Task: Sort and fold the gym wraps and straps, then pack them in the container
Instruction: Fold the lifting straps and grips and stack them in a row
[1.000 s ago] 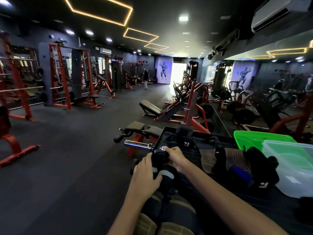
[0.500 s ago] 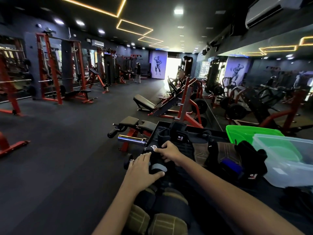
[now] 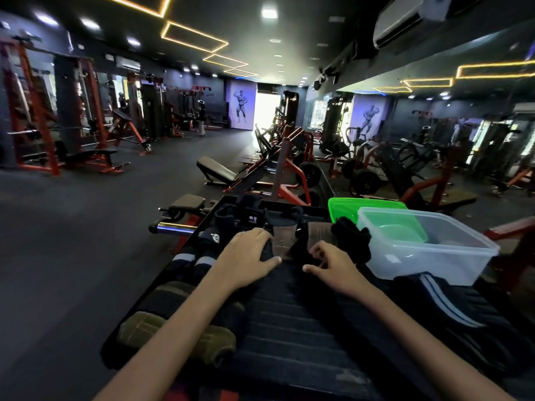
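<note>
Several wraps and straps lie on a black ribbed bench pad [image 3: 289, 322]. Rolled ones line its left edge: a black roll with white stripes [image 3: 199, 263] and an olive roll [image 3: 173, 332]. Loose black straps [image 3: 250, 218] lie at the far end, next to two brown leather grip pads [image 3: 282, 240] and a black glove [image 3: 351, 237]. My left hand [image 3: 246, 256] rests flat on a black wrap [image 3: 301, 251] beside the brown pads. My right hand [image 3: 333, 263] has curled fingers that pinch the same black wrap. A clear plastic container [image 3: 434, 256] stands at the right.
A green lid [image 3: 347, 205] leans behind the clear container. A chrome bar end [image 3: 173, 227] sticks out left of the pad. A dark striped garment [image 3: 445, 302] lies at the right. Red gym machines [image 3: 283, 175] stand beyond, with open dark floor [image 3: 72, 256] to the left.
Both hands have left the rolled black wrap at the pad's left edge and moved right onto the black wrap by the brown grip pads. The view has tilted down.
</note>
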The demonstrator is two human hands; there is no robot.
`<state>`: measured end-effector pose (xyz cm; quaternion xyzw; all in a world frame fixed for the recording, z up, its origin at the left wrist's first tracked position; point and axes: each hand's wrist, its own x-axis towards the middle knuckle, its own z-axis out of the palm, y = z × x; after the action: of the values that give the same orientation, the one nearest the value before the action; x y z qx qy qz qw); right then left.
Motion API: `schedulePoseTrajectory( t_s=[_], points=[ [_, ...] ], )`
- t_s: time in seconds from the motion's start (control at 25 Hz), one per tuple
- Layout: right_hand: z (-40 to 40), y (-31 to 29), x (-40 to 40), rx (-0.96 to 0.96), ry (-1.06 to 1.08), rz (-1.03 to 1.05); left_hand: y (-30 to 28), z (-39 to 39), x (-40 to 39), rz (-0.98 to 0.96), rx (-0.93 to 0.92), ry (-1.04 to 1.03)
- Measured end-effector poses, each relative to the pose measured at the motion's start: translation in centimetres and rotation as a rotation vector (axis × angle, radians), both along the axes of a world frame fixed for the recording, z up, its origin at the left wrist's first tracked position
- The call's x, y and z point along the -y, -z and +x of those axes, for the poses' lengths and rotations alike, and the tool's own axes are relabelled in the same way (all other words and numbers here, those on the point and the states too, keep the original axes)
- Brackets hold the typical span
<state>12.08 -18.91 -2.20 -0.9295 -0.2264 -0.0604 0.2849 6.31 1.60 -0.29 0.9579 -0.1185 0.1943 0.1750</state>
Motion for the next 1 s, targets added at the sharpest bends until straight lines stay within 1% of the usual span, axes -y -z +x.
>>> schedulePoseTrajectory(
  t_s=[0.08,0.2,0.28,0.36,0.52,0.68,0.76,0.84,1.0],
  points=[
    [-0.4,0.0,3.3,-0.001,0.031,-0.039,0.4,0.8,3.2,-0.003,-0.002,0.047],
    [-0.4,0.1,7.1,-0.020,0.055,-0.061,1.2,1.7,6.7,0.021,-0.014,0.057],
    [0.1,-0.5,8.8,-0.002,0.091,-0.033,1.3,2.4,8.3,0.048,-0.012,0.038],
    [0.8,-1.4,9.3,0.025,0.107,-0.004,1.3,3.3,8.7,0.065,-0.023,-0.026],
    [2.4,-2.4,6.3,0.055,0.016,0.005,2.2,4.9,7.0,0.108,-0.144,-0.198],
    [5.9,-2.8,1.3,0.045,-0.085,-0.024,1.6,6.9,4.8,0.158,-0.279,-0.276],
    [8.3,-3.1,-1.1,0.053,-0.111,-0.060,0.3,7.9,4.1,0.198,-0.330,-0.280],
    [11.5,-3.0,-2.9,0.068,-0.110,-0.161,-0.9,9.0,3.2,0.248,-0.339,-0.267],
    [17.6,-2.3,-4.4,0.012,-0.021,-0.294,-1.5,11.2,1.0,0.303,-0.367,-0.158]
  ],
)
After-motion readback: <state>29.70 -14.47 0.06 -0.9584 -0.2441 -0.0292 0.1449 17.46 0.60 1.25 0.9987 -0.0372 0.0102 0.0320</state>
